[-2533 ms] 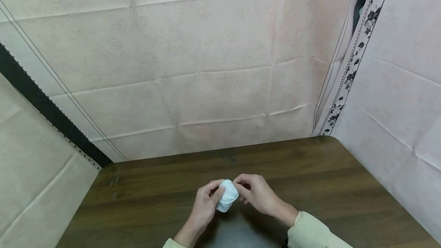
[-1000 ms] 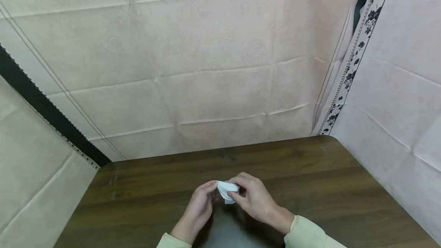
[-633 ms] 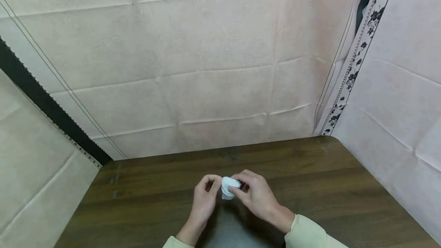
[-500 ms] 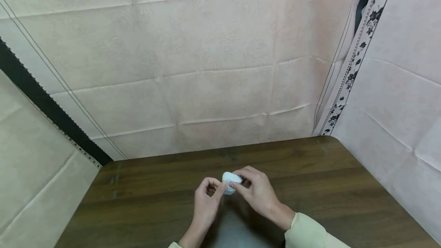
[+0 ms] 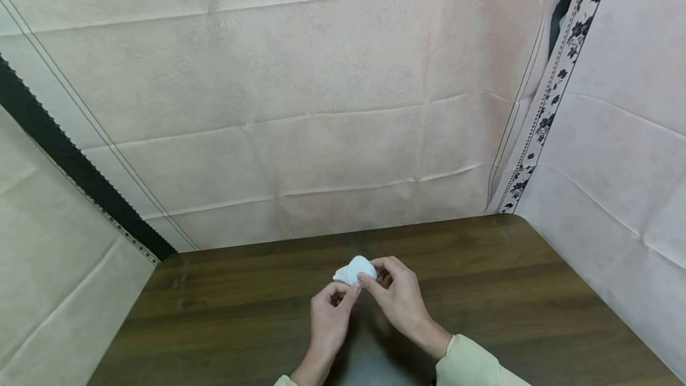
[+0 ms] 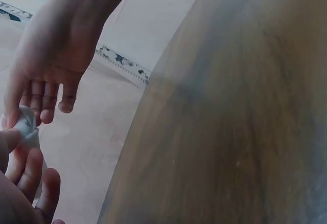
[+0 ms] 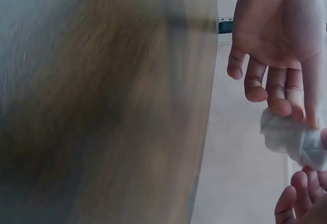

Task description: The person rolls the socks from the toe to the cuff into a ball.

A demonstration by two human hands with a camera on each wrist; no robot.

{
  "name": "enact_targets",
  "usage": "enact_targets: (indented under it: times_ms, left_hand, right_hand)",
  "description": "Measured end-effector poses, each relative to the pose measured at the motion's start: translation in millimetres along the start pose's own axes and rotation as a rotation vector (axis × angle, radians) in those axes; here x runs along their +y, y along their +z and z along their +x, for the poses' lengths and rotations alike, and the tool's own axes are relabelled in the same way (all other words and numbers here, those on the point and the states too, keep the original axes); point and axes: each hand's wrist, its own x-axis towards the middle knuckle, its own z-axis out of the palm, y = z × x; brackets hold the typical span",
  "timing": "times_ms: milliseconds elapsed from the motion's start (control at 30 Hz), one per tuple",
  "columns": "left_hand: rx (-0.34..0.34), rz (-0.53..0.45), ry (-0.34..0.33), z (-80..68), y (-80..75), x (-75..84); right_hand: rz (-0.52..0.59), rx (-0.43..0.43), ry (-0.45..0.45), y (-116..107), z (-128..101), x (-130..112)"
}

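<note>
1. Nearest, above the table [image 5: 482, 290]: left hand [image 5: 328, 320] and right hand [image 5: 399, 302], fingertips pinched together on the white wad [image 5: 354, 270]; held just over the table's middle.
2. Probably light, soft, crushable; best gripped at its bunched edge.
3. Beyond the table: creased cloth backdrop [image 5: 321, 106].

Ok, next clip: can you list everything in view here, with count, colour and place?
Cloth wad: one, white, crumpled small, held above the table between both hands' fingertips.
Table: one, dark brown wood grain, filling the lower part of the head view.
Backdrop sheets: pale pink, creased, hanging behind and to the right of the table; a beige one to the left.
Patterned border: one strip, black floral on white, running down the right corner.
Sleeves: pale yellow, at the bottom edge.
Left hand: one, fingertips pinching the wad from below.
Right hand: one, thumb and fingers pinching the wad's right side.
</note>
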Motion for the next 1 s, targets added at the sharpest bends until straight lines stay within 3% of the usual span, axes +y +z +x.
enact_targets:
  times_ms: [200, 433, 800, 1000]
  left_hand:
    - [0.078, -0.020, 0.063, 3.9, -0.1, -4.7]
    - [0.145, -0.003, 0.075, 8.0, -0.9, -9.1]
    - [0.144, -0.023, 0.079, 14.1, -5.6, -10.7]
    - [0.162, -0.001, 0.044, 19.8, -14.0, -9.0]
  right_hand:
    - [0.067, -0.031, 0.118, 6, -1, 5]
    - [0.079, -0.038, 0.130, 10, -1, 5]
    - [0.081, -0.033, 0.137, 9, -2, 7]
    - [0.077, -0.051, 0.130, 6, -3, 8]
